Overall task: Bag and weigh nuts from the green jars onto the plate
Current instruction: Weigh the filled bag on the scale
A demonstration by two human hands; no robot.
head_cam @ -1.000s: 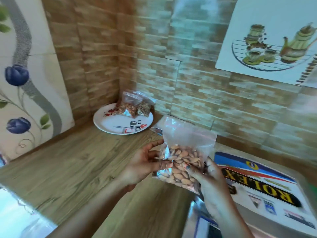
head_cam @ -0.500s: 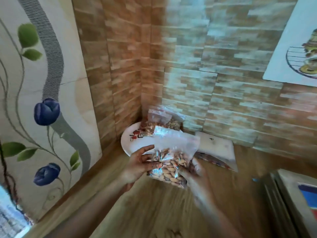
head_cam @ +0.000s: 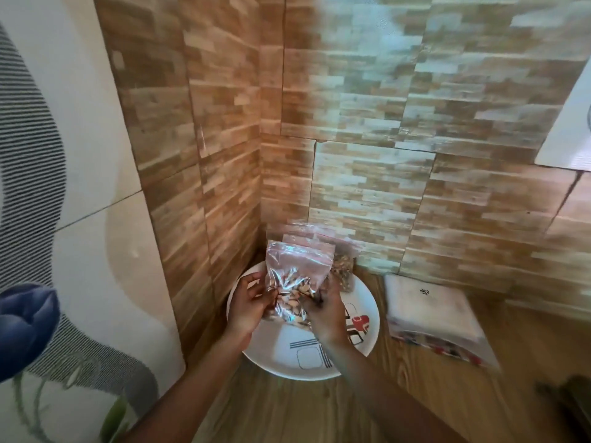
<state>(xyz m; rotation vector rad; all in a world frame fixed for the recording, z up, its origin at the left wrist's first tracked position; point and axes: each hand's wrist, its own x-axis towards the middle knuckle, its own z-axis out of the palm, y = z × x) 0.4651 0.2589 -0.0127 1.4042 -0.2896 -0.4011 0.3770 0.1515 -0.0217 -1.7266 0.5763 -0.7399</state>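
Observation:
A clear zip bag of almonds [head_cam: 295, 282] is upright over the white patterned plate [head_cam: 307, 359] in the corner of the wooden counter. My left hand [head_cam: 248, 306] grips its left side and my right hand [head_cam: 324, 311] grips its right side near the bottom. Behind it, at the back of the plate, lean other filled nut bags [head_cam: 342, 266], partly hidden by the bag I hold. No green jars are in view.
A flat pack of empty zip bags [head_cam: 428, 314] lies on the counter right of the plate. Tiled walls close in behind and to the left. A dark object [head_cam: 569, 398] shows at the right edge.
Both hands carried the almond bag forward and left from near the scale to above the plate. The view swung left, so the scale has left the frame.

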